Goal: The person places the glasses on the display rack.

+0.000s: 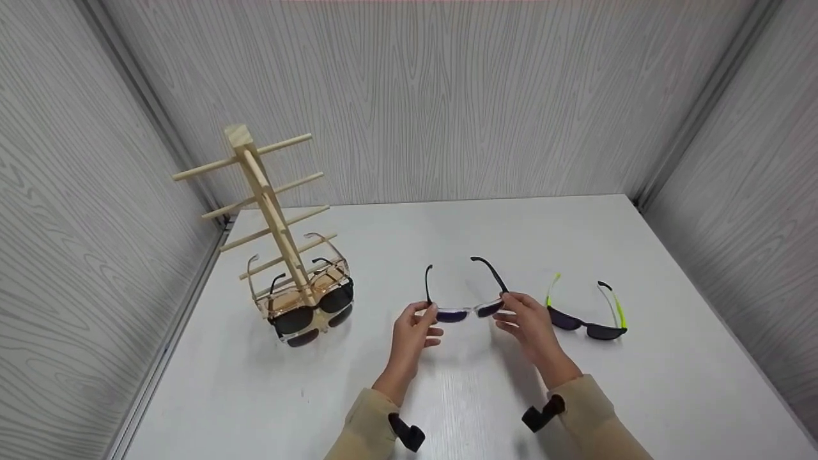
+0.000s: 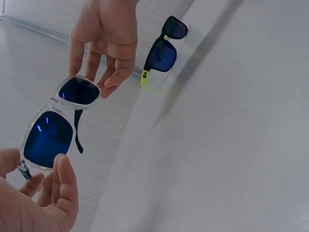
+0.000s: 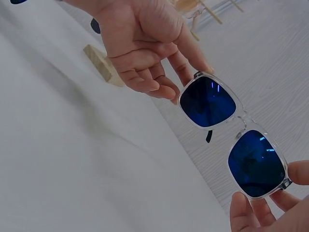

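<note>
A pair of sunglasses (image 1: 452,315) with a clear frame, dark blue lenses and black temples is held up above the table between both hands. My left hand (image 1: 409,335) pinches one end of the frame by thumb and fingers. At the opposite end, my right hand (image 1: 532,324) pinches the other hinge corner. The temples are unfolded and point away from me. In the left wrist view the blue lens (image 2: 48,140) faces the camera, with the left fingers at its lower edge. The right wrist view shows both lenses (image 3: 256,162) and the hands at the two ends.
A wooden display rack (image 1: 275,217) stands at the left, with several pegs and several glasses (image 1: 294,321) on its lower part. Right of my right hand, black sunglasses (image 1: 604,331) with yellow-green temples lie unfolded on the white table (image 1: 415,236). Wood-grain panels (image 1: 409,96) enclose the table.
</note>
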The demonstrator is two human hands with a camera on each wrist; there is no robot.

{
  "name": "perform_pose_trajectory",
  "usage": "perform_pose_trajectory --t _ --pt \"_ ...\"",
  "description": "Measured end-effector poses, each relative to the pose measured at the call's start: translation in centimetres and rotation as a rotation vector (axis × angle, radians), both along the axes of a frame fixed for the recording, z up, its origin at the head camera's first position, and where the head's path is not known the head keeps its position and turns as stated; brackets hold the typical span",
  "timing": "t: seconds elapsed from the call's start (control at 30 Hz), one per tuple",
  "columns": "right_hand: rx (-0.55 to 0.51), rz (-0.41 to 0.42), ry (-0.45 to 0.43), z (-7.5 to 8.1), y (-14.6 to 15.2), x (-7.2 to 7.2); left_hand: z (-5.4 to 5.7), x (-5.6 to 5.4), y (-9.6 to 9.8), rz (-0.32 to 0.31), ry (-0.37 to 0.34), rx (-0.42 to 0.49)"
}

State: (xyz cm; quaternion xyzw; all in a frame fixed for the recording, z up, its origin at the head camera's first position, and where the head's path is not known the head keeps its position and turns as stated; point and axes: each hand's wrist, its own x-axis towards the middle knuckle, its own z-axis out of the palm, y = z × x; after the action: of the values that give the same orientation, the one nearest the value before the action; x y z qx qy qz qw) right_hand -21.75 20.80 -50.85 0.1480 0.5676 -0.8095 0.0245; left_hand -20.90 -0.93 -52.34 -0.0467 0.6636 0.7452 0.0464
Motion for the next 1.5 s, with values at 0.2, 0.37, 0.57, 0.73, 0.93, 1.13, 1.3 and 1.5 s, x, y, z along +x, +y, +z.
perform_pose_trajectory --t 0.2,0.37,0.57,0.73,0.93,1.13,1.3,1.5 --pt "-0.003 0.026 0.023 0.5 -0.5 0.4 0.7 0.9 -0.7 0.016 0.071 -0.038" --pt "-0.007 0.061 0.037 0.9 -0.9 0.6 1.3 1.6 -1.2 0.039 0.117 -0.053" --pt "0.021 0.087 0.069 1.4 -1.5 0.7 1.9 2.1 -2.0 0.042 0.145 -0.059" --pt "0.052 0.105 0.098 1.7 -2.1 0.8 2.3 2.4 -2.7 0.038 0.155 -0.069" --pt "0.056 0.143 0.144 2.3 -2.8 0.8 4.8 3.7 -3.4 0.049 0.169 -0.063" --pt "0.037 0.174 0.176 3.2 -3.3 0.7 7.0 5.2 -3.9 0.065 0.217 -0.080" --pt "0.013 0.230 0.234 4.0 -3.8 0.4 6.2 4.7 -4.4 0.099 0.270 -0.098" --pt "-0.011 0.259 0.244 5.1 -4.4 0.1 6.4 4.5 -4.9 0.123 0.317 -0.124"
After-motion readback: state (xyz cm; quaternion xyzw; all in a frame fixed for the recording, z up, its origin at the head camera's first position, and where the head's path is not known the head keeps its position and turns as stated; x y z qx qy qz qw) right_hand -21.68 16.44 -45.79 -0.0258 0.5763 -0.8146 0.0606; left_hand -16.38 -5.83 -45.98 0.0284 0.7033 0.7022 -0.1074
